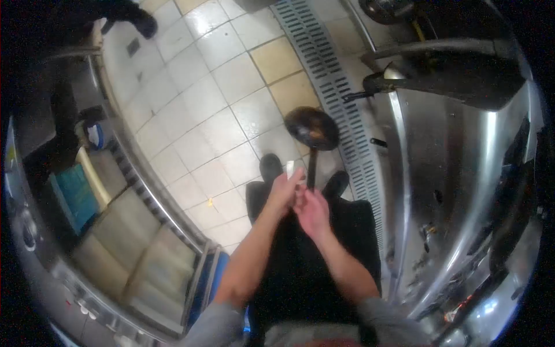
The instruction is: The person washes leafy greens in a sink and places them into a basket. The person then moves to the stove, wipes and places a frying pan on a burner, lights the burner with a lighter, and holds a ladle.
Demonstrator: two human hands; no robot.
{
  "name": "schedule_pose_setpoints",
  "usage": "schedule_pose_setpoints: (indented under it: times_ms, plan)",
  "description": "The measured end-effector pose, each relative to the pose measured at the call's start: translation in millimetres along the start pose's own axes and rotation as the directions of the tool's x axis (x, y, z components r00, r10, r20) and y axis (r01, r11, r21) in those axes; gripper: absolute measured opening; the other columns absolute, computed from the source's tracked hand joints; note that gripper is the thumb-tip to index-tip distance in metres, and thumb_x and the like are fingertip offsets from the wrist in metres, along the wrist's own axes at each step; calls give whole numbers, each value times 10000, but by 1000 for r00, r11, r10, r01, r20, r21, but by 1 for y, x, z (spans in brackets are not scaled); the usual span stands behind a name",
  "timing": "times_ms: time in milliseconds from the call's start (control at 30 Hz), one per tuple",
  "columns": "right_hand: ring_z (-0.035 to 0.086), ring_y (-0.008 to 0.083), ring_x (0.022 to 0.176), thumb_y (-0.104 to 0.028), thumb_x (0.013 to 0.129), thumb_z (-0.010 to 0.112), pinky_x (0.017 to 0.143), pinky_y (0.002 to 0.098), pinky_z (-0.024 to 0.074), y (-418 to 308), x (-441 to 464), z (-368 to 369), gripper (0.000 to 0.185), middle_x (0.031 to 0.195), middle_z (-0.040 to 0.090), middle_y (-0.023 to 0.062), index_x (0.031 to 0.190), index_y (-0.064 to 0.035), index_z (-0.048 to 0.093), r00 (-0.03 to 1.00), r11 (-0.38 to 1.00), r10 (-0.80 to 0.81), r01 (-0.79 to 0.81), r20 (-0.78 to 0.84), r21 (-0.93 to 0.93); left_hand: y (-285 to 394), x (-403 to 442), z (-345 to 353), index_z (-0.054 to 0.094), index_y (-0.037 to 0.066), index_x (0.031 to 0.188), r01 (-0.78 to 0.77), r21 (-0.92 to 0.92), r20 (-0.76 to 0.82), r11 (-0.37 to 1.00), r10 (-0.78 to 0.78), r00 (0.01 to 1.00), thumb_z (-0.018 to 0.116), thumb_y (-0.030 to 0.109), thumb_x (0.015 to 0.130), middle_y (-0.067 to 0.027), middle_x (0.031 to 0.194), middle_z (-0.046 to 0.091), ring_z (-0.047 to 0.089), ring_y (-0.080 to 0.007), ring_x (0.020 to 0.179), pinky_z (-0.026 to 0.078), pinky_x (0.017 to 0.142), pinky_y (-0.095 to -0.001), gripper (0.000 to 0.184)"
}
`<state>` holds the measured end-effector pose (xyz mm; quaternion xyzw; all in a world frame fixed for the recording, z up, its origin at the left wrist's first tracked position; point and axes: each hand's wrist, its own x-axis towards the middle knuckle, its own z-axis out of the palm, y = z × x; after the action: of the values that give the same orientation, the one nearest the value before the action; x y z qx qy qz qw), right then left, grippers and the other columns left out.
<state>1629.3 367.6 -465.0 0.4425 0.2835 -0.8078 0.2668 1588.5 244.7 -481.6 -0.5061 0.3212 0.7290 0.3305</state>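
My right hand (pixel 314 214) is closed around the lower end of a black handle. The handle runs up to a dark, round-bowled ladle (pixel 312 128), which hangs out in front of me above the tiled floor. Its bowl looks stained brown and black inside. Close against the right hand, my left hand (pixel 283 192) has its fingers closed on a small white piece (pixel 290 169). I cannot make out what that piece is. The fingertips of both hands come together near the handle's end.
A slotted drain grate (pixel 326 75) runs along the floor beside a steel cooking range (pixel 439 173) on my right. On my left stands a steel counter with pale lidded compartments (pixel 118 231) and a blue-green container (pixel 75 196). A dark shoe (pixel 144 23) shows at the upper left.
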Motion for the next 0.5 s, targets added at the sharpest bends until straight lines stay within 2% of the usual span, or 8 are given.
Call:
schedule_pose_setpoints:
  times_ms: [67,133,233,267,333,400,467,500]
  plan:
    - [591,149,744,-148,983,539,630,296,460,5,-11,18,200,947,641,53,1157,-56,571,998,996,58,-56,21,-68,17,-10,-15,573,15,1018,-91,190,64,978,80,995,713,399,894,-3,635,527,453,-91,420,359,352,-258,428]
    - [584,157,714,-164,991,526,619,296,454,2,-22,37,209,928,642,68,1155,-41,567,969,969,134,-84,208,-232,32,-34,-28,577,23,1023,-113,241,115,964,87,990,720,318,888,-10,631,543,468,-94,416,368,356,-254,355]
    - [628,175,750,-159,991,536,641,315,497,5,-38,59,210,944,651,80,1157,-34,564,923,921,248,-131,294,-366,46,-79,-36,630,12,974,-292,412,20,863,312,950,675,219,862,-109,757,660,613,-185,567,496,534,-330,240]
    - [644,179,769,-158,991,541,655,322,518,2,-46,68,212,957,656,83,1159,-31,565,884,893,318,-156,344,-423,34,-78,-46,640,4,1012,-458,512,4,727,531,847,676,226,856,-128,795,680,645,-217,654,521,591,-356,274]
    - [669,166,845,-169,991,564,694,306,568,-2,-68,98,232,1006,671,75,1181,-36,580,826,734,410,-47,387,-678,50,-143,-40,634,-7,1026,-555,572,-40,604,696,717,670,201,858,-136,817,687,658,-232,735,530,649,-371,270]
    - [666,167,950,-177,1002,553,725,310,584,-13,-107,147,287,1062,670,65,1250,-32,566,785,590,438,117,438,-799,67,-202,-43,635,1,1036,-721,527,47,450,831,554,668,166,852,-145,843,690,660,-225,757,527,680,-367,249]
    - [639,172,1056,-171,1009,541,788,332,592,-20,-135,173,339,1162,644,70,1318,-32,535,752,617,422,172,507,-768,88,-278,-39,626,-16,1083,-668,553,64,498,774,630,603,20,852,-98,897,703,664,-162,850,537,749,-313,234]
    - [601,180,1136,-167,1006,550,864,355,581,-31,-151,190,376,1269,591,81,1358,-41,504,740,613,455,143,496,-777,92,-303,-39,626,-16,1083,-690,551,95,469,786,611,603,20,852,-98,897,703,664,-162,850,537,749,-313,234]
